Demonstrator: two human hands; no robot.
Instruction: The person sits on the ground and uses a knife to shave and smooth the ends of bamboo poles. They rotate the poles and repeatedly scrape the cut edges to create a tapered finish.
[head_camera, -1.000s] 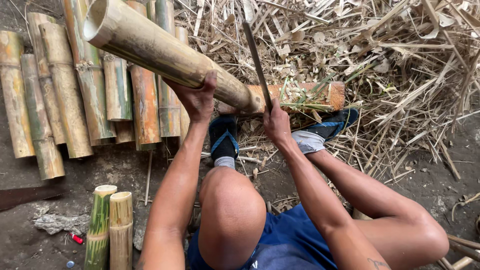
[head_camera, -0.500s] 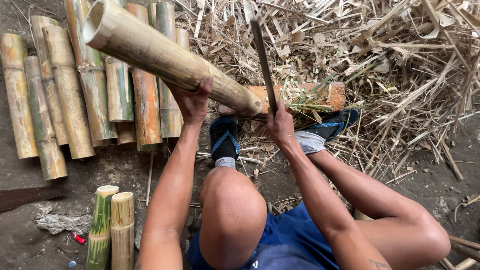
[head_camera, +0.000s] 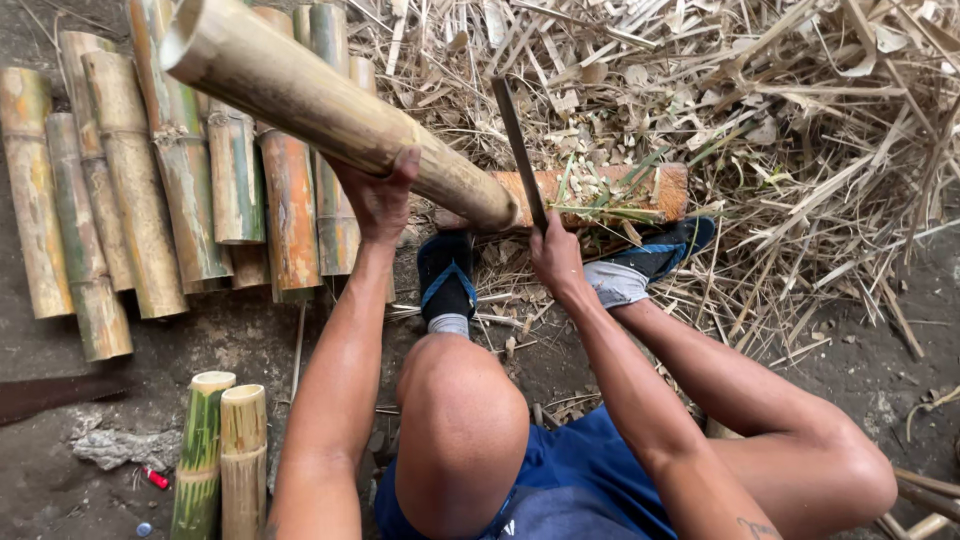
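The bamboo pole (head_camera: 330, 110) leans with its lower end on a wooden block (head_camera: 600, 192) (amid straw litter). The left hand (head_camera: 380, 195) is clamped around it; the right hand (head_camera: 555, 255) grips a machete (head_camera: 520, 150) at that end. Splitting seems under way; the next stroke needs a steady pole.

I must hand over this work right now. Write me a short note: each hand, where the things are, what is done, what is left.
Left hand: holds up a long bamboo pole, tilted, its lower end on a wooden block.
Right hand: grips a long blade, its edge at the pole's lower end.
Around: cut bamboo pieces lie in a row to the left, two short green pieces near the left knee, dry shavings to the right.
Done: many pieces cut; whether the blade has entered the pole cannot be seen.
Left: this pole is uncut along its length.
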